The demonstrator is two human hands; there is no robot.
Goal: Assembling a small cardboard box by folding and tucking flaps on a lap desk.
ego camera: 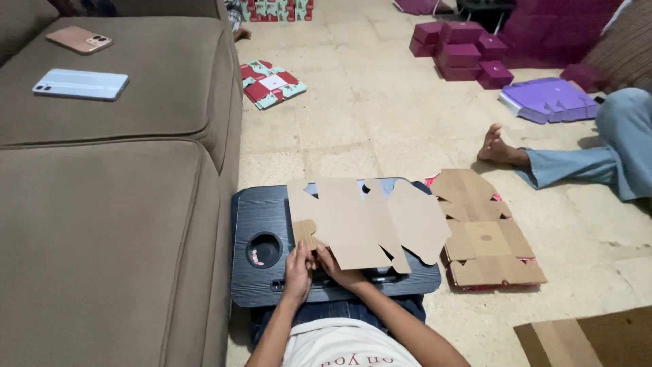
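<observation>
A flat brown cardboard box blank lies across a dark lap desk over my legs. My left hand pinches a small flap at the blank's near-left corner. My right hand grips the blank's near edge just beside it. Both hands are closed on the cardboard.
A brown sofa with two phones fills the left. A stack of flat blanks lies to my right on the floor. Another person's foot and blue trouser leg lie beyond it. Magenta boxes, purple blanks and a patterned box sit farther away.
</observation>
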